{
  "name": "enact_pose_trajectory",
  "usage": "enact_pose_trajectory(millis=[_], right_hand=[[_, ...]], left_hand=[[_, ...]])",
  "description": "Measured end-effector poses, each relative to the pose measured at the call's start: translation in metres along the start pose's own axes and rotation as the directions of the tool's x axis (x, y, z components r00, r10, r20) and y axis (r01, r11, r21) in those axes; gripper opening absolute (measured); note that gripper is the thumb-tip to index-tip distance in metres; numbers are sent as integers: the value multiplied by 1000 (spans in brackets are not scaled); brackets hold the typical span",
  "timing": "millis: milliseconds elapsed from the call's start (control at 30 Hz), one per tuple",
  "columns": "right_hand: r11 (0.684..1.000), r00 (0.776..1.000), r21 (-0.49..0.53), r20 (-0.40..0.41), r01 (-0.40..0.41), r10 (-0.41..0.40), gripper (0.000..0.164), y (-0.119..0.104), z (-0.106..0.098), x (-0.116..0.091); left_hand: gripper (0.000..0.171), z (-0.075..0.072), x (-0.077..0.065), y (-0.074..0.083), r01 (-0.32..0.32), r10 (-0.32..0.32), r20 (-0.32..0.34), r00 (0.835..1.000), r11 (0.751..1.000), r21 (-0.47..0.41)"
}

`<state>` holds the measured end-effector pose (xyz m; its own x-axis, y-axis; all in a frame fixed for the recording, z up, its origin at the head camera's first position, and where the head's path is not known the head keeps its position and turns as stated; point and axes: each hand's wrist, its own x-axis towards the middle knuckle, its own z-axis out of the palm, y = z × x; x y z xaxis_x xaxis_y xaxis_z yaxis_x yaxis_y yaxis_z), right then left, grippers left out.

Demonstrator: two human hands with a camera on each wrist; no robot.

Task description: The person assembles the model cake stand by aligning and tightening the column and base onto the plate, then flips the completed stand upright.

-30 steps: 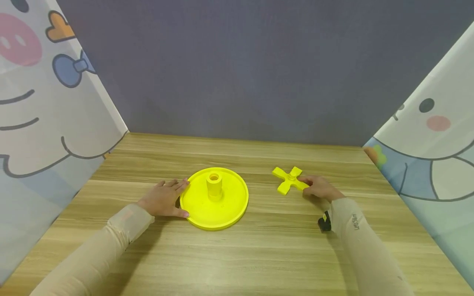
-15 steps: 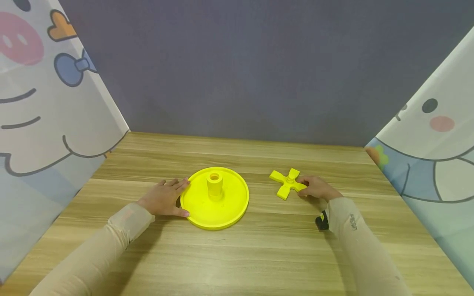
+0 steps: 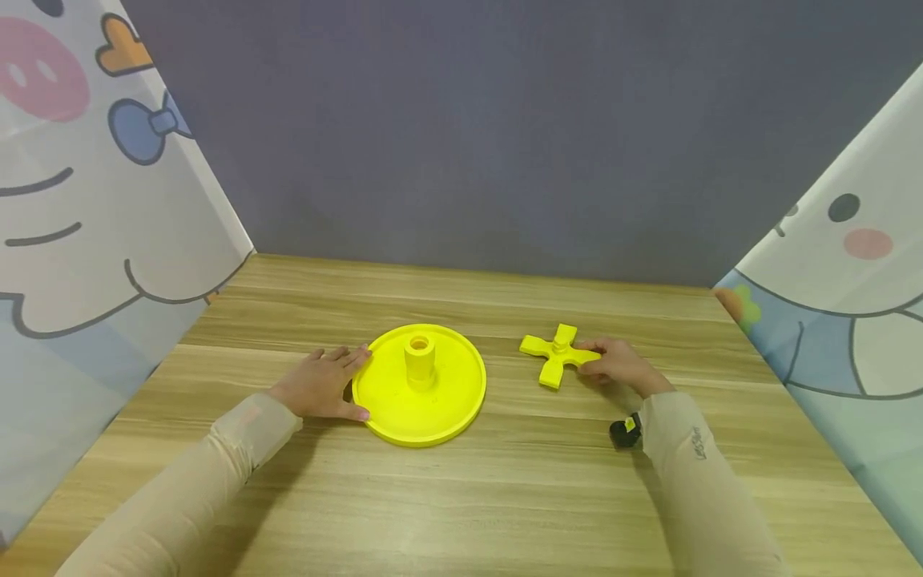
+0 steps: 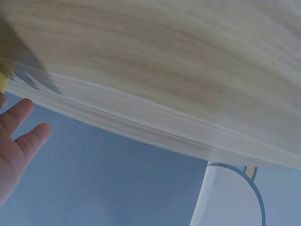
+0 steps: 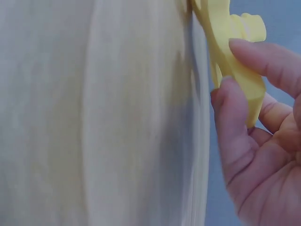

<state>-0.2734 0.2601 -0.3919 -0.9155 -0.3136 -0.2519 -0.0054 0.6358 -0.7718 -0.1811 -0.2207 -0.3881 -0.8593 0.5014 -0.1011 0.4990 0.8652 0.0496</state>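
Left wrist: left edge crops left hand [image 4: 13, 148], yellow disc [image 4: 3, 83] | Right wrist: top edge crops yellow cross [image 5: 236, 68], right edge crops right hand [image 5: 268, 155] | Head: sleeve lettering [image 3: 698, 442] illegible

Round dish [image 3: 385, 397], four-armed piece [image 3: 558, 350]: smooth, plastic-looking. Table [image 3: 461, 505]: wood-grained, faint sheen. Back panel [image 3: 461, 144]: matt, cloth-like. Side hangings [image 3: 144, 224]: printed, cloth-like, lightly creased. Sleeves [image 3: 173, 485]: creased, cloth-like.

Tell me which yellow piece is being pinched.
The cross-shaped piece, pinched by the right fingers; the round tray only has the left fingers touching its rim.
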Motion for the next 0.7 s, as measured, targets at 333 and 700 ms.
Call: enact_pose_trajectory(millis=[333, 700], right_hand=[[994, 998, 109, -59, 5, 2, 55, -7, 9, -5], [976, 990, 213, -141, 45, -15, 52, -12, 23, -8]], left_hand=[[100, 0, 0, -1, -1, 1, 3, 1000, 1000, 1], [102, 4, 1, -3, -15, 15, -23, 1000, 1000, 6]])
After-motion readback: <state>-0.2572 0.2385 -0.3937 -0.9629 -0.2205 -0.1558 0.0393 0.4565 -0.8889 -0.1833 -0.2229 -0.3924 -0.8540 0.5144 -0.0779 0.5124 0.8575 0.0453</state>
